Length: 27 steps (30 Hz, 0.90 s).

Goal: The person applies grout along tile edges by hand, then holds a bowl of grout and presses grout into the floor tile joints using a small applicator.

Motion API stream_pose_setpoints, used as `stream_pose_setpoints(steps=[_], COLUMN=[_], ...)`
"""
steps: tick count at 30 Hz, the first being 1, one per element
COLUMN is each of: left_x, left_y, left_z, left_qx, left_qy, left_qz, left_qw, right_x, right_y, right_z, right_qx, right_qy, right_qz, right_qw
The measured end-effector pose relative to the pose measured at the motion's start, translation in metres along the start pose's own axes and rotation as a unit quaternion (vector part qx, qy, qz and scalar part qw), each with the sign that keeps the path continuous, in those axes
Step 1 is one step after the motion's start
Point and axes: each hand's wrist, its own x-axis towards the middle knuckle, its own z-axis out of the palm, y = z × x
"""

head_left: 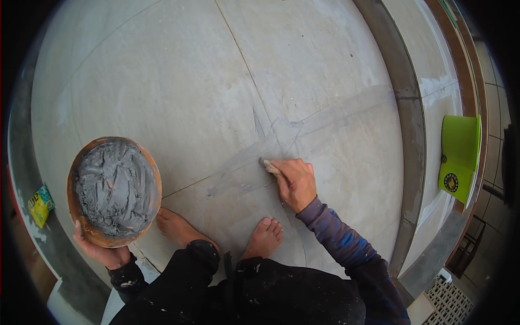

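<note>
My left hand (100, 250) grips the near rim of a round orange-brown bowl (155, 168), with its thumb over the edge. Thick grey grout paste (114, 187), ridged and stirred, fills much of the bowl. My right hand (297, 181) is closed around a small pale scraper-like piece (269, 167); its exact kind is hard to make out. The piece's grey-stained tip touches or hovers just over the large pale floor tiles (162, 92), near where several joints meet. Grey smears (244, 170) run along the joints there.
My bare feet (264, 237) stand on the tiles close to the work. A yellow and teal packet (40, 206) lies at the left edge. On the right, a grey raised border (409, 119) curves past a green container (460, 157). A perforated crate (447, 303) sits lower right.
</note>
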Motion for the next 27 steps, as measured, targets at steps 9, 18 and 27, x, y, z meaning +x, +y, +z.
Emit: stream_pose_setpoints(steps=[9,18,27], left_x=[0.003,0.011,-0.011], left_y=[-0.014,0.001,-0.018], left_z=[-0.015,-0.03,0.013], left_qx=[-0.002,-0.015,0.007], left_qy=[-0.03,-0.07,-0.025], left_qz=[0.009,0.008,-0.009], left_qw=[1.0,0.997,1.0], right_x=[0.058,-0.038,-0.078], right_y=[0.062,-0.043,-0.008], right_z=[-0.022,0.008,0.013], right_qx=[-0.149,0.059,-0.035], right_qy=[0.194,0.177,0.26], right_qz=[0.02,0.094,0.294], right_qw=[0.969,0.978,0.919])
